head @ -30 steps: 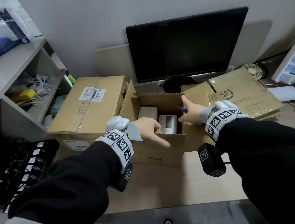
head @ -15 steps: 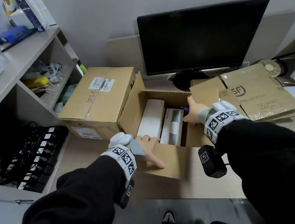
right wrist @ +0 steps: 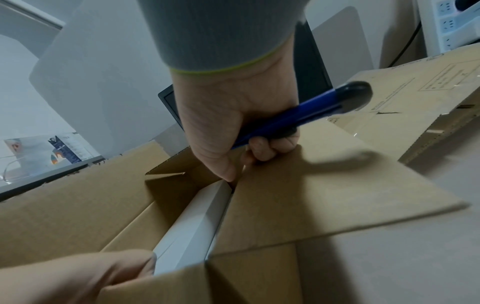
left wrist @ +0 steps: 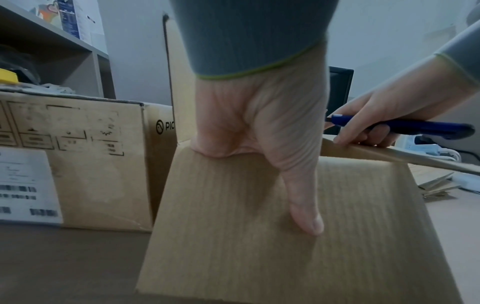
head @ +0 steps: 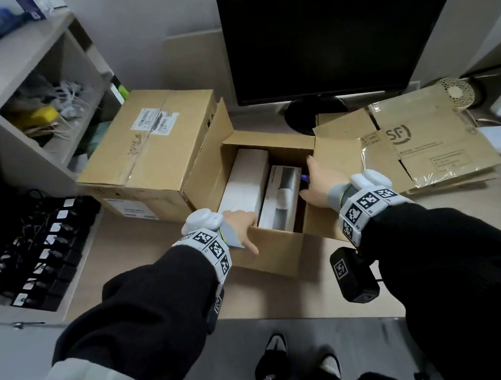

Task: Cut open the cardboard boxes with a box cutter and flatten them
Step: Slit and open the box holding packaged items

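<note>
Open cardboard box (head: 270, 251): on bench (head: 141, 247), directly ahead, long axis running away from person. Left hand (head: 241, 226) grips near wall, thumb outside; right hand (head: 318, 180), folding right flap outward, clasps blue box cutter (right wrist: 298, 115). White cartons (head: 245, 184) remain inside.

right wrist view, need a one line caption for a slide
Right hand grips a blue box cutter while pressing back a flap of the open cardboard box, white carton inside.

Opened brown box (head: 278, 250) beside sealed box (head: 153, 148); blue cutter (right wrist: 298, 117) gripped.
</note>
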### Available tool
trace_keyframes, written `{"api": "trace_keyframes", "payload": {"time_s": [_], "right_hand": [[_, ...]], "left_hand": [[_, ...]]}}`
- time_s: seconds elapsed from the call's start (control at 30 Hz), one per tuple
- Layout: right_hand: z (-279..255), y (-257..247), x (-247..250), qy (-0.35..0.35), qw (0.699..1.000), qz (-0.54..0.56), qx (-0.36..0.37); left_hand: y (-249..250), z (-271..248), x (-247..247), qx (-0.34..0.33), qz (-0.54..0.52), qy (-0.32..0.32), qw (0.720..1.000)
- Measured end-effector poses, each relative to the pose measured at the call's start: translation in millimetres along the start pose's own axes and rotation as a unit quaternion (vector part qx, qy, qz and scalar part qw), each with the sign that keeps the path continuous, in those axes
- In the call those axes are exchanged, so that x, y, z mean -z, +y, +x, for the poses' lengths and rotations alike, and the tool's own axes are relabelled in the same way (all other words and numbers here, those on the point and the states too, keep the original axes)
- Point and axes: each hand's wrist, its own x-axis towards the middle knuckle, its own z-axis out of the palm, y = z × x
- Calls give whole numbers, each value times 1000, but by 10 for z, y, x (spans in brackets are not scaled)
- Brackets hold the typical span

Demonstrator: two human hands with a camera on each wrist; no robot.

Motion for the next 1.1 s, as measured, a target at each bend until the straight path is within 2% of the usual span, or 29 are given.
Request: {"api": "trace_keyframes", "payload": {"time_s": [0.1,0.2,0.3,0.37,0.43,0.53,0.63,0.7,0.83,0.97,1.1], "right_hand": [[-23,15,-73,7,1000,-11,19],[-64,45,-65,2,999,4,32],[-147,137,105,6,995,99,30],[-138,257,254,39,983,181,13],[-83,395,384,69,963,259,-24],[-50,645,548,93,922,365,-87],[-63,835,557,93,901,393,-160],[-89,905,446,56,899,385,-201],[-135,981,52,-46,906,339,-249],[-144,1033,-250,-91,930,276,-224],[-121,970,-409,-114,933,257,-226]], "left_hand": [[21,6,9,10,-1,-1,1000],[13,-15,35,16,-32,-31,999],[-1,9,92,28,-153,-76,985],[18,12,206,29,-251,-73,965],[17,31,346,33,-303,-48,951],[44,116,579,19,-287,8,958],[117,220,761,5,-256,34,966],[179,301,790,10,-238,49,970],[201,456,629,81,-132,71,985],[154,577,374,148,-110,73,980],[121,589,200,179,-121,92,972]]}}
